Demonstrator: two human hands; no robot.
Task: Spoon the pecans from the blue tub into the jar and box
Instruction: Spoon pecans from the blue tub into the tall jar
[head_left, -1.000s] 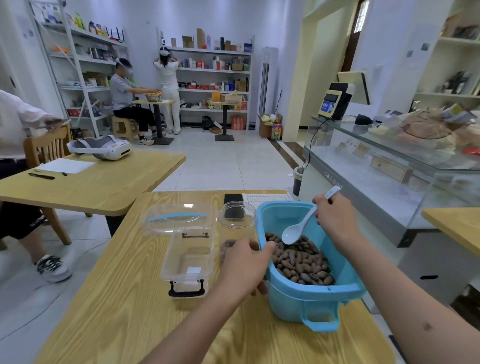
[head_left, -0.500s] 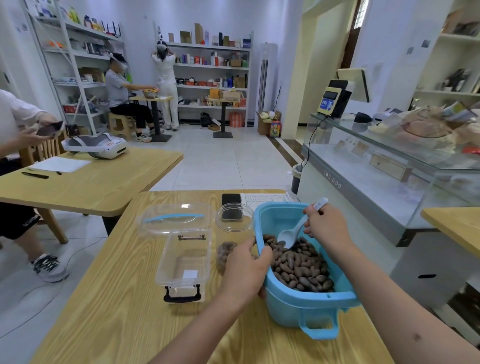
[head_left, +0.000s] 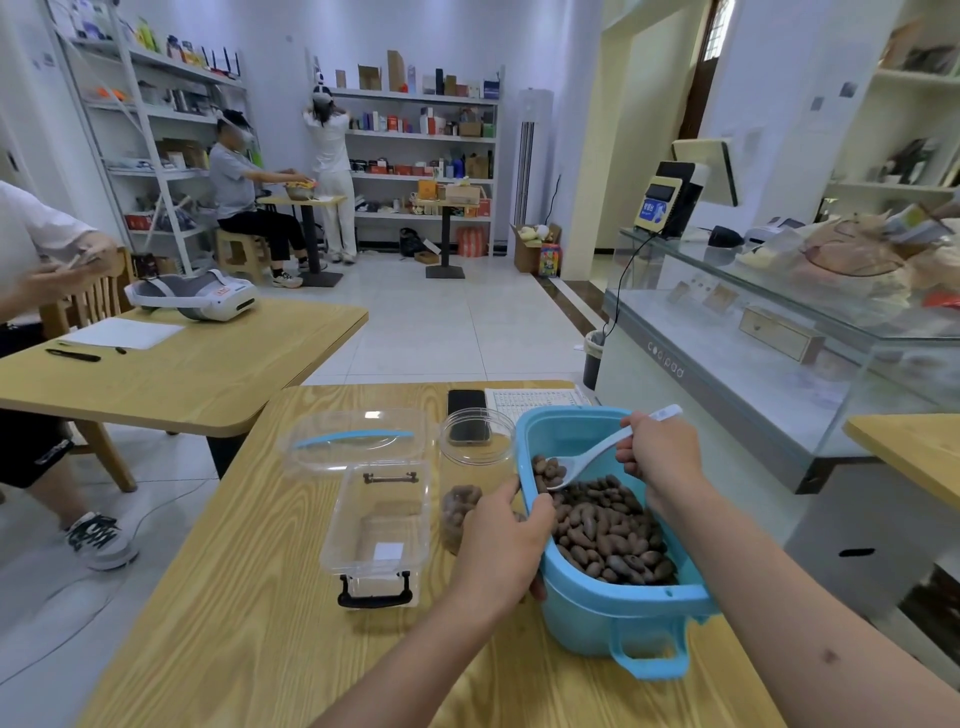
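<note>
Head view: the blue tub (head_left: 587, 597) sits on the wooden table (head_left: 218, 613), half full of pecans (head_left: 608, 535). The left hand (head_left: 501, 545) curls over the tub's left rim, steadying it. The right hand (head_left: 660, 452) pinches the white spoon (head_left: 597, 457) by its handle, bowl dipped into the nuts at the tub's far end. Just left of the tub stands the clear jar (head_left: 475, 467), a few pecans in its bottom; further left lies the clear box (head_left: 382, 525), seemingly unfilled. To scoop well, push the bowl under the heap, lift level, and carry low over the rim to the jar's mouth.
</note>
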